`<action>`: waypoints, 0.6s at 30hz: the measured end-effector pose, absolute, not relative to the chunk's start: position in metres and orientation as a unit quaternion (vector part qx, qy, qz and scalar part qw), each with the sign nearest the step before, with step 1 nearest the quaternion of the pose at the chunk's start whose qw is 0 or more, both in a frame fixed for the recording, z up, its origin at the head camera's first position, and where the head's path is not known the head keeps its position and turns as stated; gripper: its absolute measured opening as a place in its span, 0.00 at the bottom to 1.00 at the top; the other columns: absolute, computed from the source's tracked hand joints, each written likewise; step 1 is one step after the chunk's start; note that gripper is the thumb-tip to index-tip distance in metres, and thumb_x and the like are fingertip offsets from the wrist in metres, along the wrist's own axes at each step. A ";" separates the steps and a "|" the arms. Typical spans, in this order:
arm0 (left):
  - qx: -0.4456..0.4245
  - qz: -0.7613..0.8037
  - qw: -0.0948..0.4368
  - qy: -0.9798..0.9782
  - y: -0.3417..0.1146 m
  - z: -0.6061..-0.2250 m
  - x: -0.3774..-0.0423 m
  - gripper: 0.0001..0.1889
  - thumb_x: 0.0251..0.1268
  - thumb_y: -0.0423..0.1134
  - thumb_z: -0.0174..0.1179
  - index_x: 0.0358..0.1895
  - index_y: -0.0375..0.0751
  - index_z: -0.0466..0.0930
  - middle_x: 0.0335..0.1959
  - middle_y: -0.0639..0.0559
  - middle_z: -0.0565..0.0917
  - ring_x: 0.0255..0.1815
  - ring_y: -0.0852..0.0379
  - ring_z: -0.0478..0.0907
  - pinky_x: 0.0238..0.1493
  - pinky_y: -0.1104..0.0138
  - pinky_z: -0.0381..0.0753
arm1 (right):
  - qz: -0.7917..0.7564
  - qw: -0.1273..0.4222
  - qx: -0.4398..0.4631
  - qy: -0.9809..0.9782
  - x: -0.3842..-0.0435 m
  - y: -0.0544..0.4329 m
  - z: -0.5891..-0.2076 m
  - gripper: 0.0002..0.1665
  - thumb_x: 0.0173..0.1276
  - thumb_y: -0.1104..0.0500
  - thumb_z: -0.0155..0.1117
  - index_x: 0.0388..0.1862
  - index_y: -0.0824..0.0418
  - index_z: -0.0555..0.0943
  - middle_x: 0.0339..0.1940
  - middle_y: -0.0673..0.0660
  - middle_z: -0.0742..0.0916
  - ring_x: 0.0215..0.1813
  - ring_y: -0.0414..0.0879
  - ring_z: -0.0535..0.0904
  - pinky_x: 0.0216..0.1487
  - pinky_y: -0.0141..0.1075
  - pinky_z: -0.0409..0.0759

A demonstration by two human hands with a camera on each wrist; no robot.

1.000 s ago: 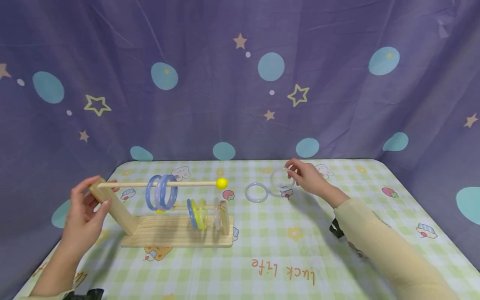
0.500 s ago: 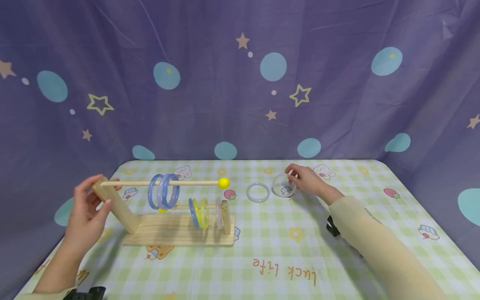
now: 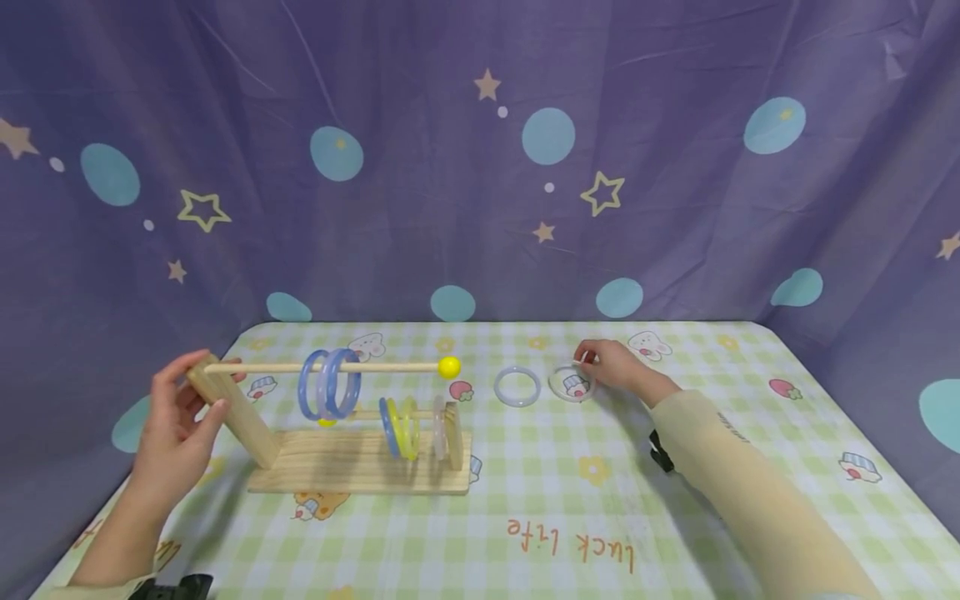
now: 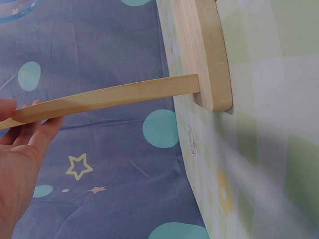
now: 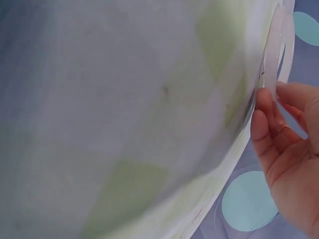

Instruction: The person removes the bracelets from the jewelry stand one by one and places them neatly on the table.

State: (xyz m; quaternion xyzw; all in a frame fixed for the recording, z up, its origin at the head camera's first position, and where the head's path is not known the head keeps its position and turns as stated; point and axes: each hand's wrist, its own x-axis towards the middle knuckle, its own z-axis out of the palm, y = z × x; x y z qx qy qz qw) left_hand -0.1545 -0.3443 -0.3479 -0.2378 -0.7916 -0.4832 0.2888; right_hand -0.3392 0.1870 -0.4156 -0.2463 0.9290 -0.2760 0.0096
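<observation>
A purple curtain printed with teal ovals and stars hangs behind a table spread with a green-and-white checked tablecloth. On the person's left stands a wooden rack with a post at each end. The left hand grips the top of its left post, thumb on one side and fingers on the other, just as it did a second ago. From that post an upper rod runs to a yellow ball, carrying three blue rings, the middle one paler. A lower rod carries a blue ring, yellow rings and, beside the right post, a whitish ring. Farther right, the right hand pinches the far right edge of a clear ring between thumb and fingertips. One second earlier this ring was held upright; now it is lowered nearly flat at the cloth, though whether its whole rim touches cannot be told. Just left of it, a pale blue ring lies flat, unmoved.
</observation>
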 end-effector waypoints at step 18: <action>-0.258 -0.498 0.288 -0.776 -0.345 -0.349 -0.156 0.35 0.61 0.08 0.39 0.72 0.28 0.46 0.63 0.52 0.72 0.60 0.62 0.72 0.53 0.79 0.71 | -0.229 -0.020 -0.289 0.929 -0.339 0.178 -0.419 0.02 0.64 0.66 0.65 0.36 0.63 0.81 0.25 0.51 0.79 0.29 0.45 0.72 0.36 0.42 0.72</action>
